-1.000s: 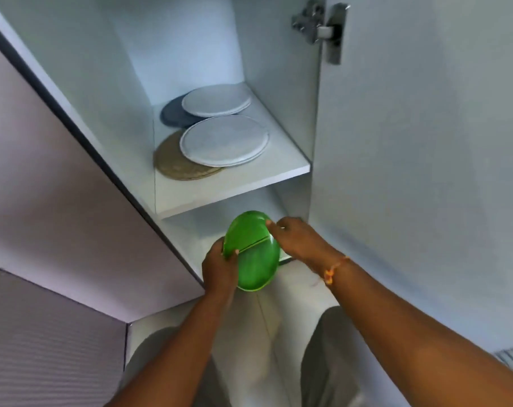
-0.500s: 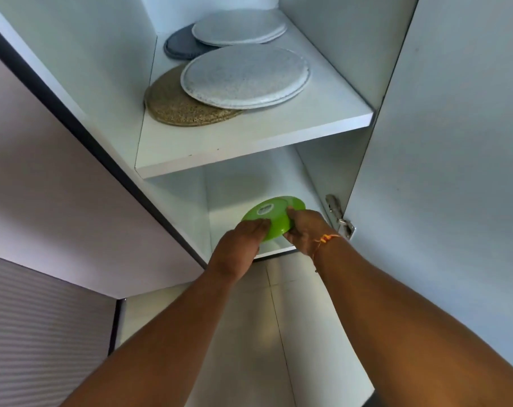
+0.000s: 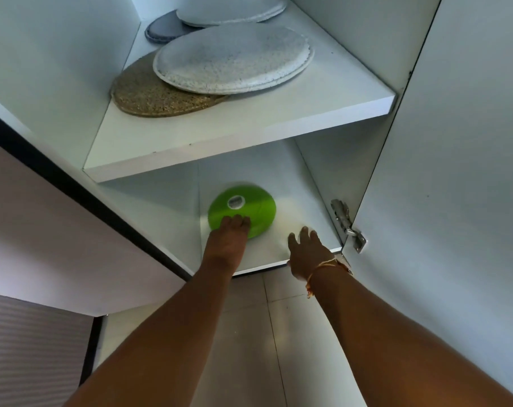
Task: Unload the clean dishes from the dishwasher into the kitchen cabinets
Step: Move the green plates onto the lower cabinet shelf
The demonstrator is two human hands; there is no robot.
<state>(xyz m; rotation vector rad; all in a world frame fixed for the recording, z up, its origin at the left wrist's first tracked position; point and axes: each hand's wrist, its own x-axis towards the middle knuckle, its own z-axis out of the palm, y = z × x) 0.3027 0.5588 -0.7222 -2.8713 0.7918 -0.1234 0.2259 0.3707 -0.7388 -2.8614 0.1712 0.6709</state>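
At the centre of the frame, on the lower shelf [image 3: 303, 207] of the open cabinet, a green plate [image 3: 250, 207] is seen lying upside down. Its near edge is touched by the flat, relaxed fingers of the left hand [image 3: 227, 243], while the right hand [image 3: 308, 254] is held just right of the plate, apart from it, with fingers loosely spread and nothing grasped. Higher in the frame, the upper shelf [image 3: 220, 142] is occupied by overlapping round mats: a beige mat [image 3: 146, 96], a speckled white mat [image 3: 231, 61] over it and a dark grey mat [image 3: 161, 30] behind.
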